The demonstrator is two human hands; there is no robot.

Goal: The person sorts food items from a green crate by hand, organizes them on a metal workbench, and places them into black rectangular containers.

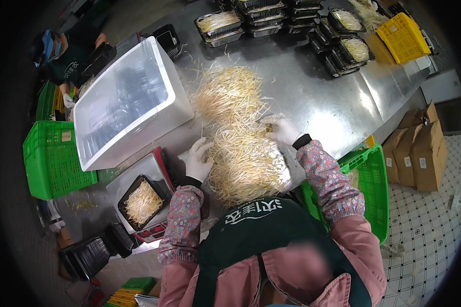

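Bean sprouts [246,161] lie in a large loose heap right before me, joined to a second heap [230,92] farther up the steel table. My left hand [199,159], in a white glove, is at the left edge of the near heap, its thumb and fingers apart and curved. On the other side, my gloved right hand [284,128] touches the sprouts where the two heaps meet. Its fingers are bent, and whether they grip any strands is unclear. Left of my left arm, a black plastic tray [159,209] filled with sprouts rests on a digital scale [115,188].
A white foam box [173,111] with clear plastic lids stands at the left. Stacked sprout trays [263,17] line the far side, near a yellow basket [403,38]. Green crates [372,192] flank the steel table [292,84]. A co-worker [67,57] is at the upper left.
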